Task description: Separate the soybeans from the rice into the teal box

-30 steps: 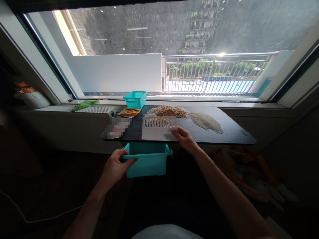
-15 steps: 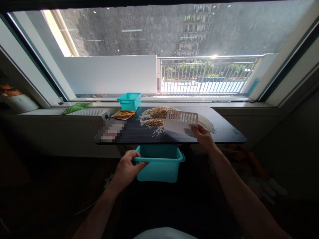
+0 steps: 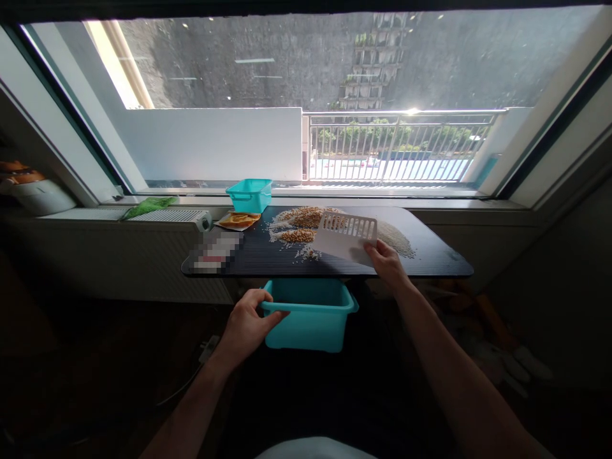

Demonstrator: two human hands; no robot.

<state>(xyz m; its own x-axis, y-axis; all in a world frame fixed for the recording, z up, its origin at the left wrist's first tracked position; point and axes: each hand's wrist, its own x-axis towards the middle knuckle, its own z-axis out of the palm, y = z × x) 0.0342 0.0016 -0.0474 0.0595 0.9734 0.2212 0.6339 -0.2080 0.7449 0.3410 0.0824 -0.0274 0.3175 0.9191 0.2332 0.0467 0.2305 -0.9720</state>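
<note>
My left hand [image 3: 251,322] grips the near left rim of a turquoise plastic bin [image 3: 308,328], held just below the table's front edge. The inside of the bin is dark and I cannot make out what it holds. With my right hand [image 3: 385,260] I pinch the lower right corner of a white slotted scoop [image 3: 345,241], its slots pointing away from me. It is over the table beside a heap of yellow corn kernels [image 3: 299,236]. White rice-like grains [image 3: 393,239] are spread to the right of the scoop, partly hidden behind it.
The dark table [image 3: 440,258] stands against the window. At its back left are a smaller turquoise basket [image 3: 249,196] and an orange-brown packet [image 3: 239,220]. A blurred-out item [image 3: 217,250] lies on the left. A green cloth [image 3: 152,205] rests on the radiator [image 3: 176,218].
My right hand and the scoop have shifted very slightly left. My left hand still grips the bin; the whole view has moved a little.
</note>
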